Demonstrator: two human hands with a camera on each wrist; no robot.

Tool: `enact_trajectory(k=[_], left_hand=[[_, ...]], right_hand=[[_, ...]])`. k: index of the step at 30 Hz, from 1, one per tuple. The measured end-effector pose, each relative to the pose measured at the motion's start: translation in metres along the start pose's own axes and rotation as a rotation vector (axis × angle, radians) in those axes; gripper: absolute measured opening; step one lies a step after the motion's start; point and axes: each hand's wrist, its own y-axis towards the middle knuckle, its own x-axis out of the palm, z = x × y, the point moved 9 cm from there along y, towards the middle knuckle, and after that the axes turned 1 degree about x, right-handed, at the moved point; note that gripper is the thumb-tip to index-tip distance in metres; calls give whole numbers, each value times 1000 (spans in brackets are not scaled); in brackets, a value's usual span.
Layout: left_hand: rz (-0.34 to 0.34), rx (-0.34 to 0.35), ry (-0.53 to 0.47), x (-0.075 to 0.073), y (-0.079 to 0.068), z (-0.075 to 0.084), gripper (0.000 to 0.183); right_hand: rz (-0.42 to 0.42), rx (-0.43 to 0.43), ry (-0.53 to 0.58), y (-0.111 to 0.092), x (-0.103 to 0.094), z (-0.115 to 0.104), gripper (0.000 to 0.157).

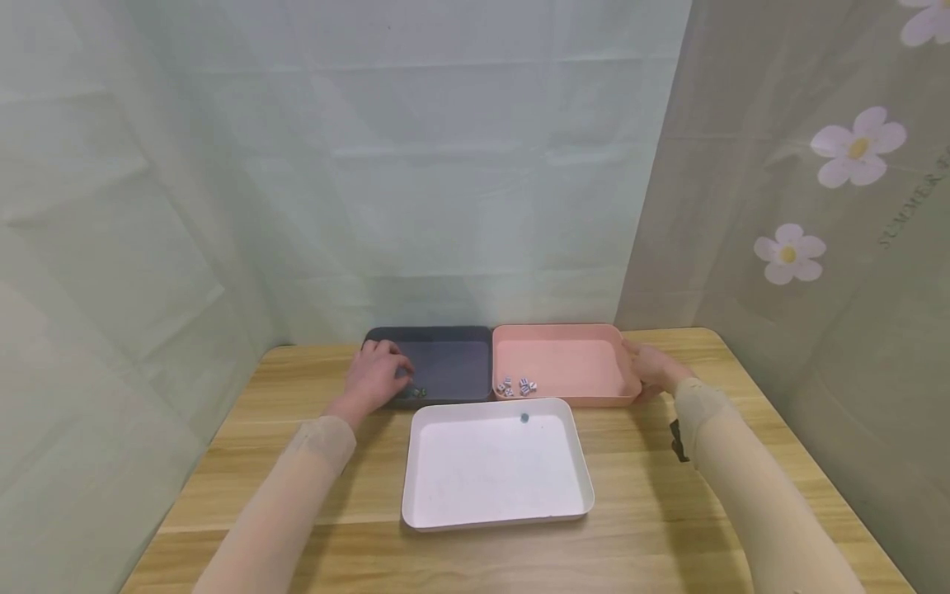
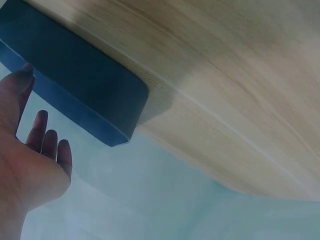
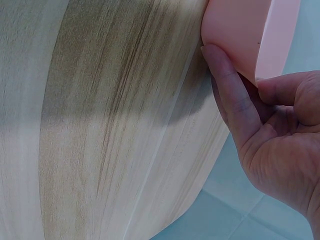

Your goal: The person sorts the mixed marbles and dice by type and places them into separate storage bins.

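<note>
My left hand point(image 1: 374, 375) reaches over the left end of a dark blue-grey tray point(image 1: 453, 363), its fingers loosely bent. Small green dice point(image 1: 419, 393) lie in that tray beside the fingertips. In the left wrist view the thumb point(image 2: 22, 80) overlaps the dark tray's rim, with the other fingers loosely bent and nothing seen between them. At the far right, my right hand point(image 1: 653, 367) grips the right end of a pink tray point(image 1: 564, 355), thumb at the rim and fingers beneath the corner. Several white dice point(image 1: 524, 385) sit in the pink tray's near left corner.
In front stands a white tray point(image 1: 497, 470) holding one small green die point(image 1: 524, 417). All three trays rest on a wooden table point(image 1: 312, 528). Pale curtains point(image 1: 445, 165) hang behind and at the sides. A dark object point(image 1: 677, 441) shows beside the right forearm.
</note>
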Motion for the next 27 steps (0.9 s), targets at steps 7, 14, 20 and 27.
enact_trajectory(k=[7,14,20,27], left_hand=[[20,31,-13,-8,3,9,20],[36,51,-21,-17,6,20,23],[52,67,-40,-23,10,28,23],[45,84,-72,-34,8,42,24]], right_hand=[[2,1,-9,-1,0,0,69],[-1,1,-5,-2,0,-1,66],[0,-10,-9,-3,0,-2,63],[3,-14,-4,-2,-1,-1,64]])
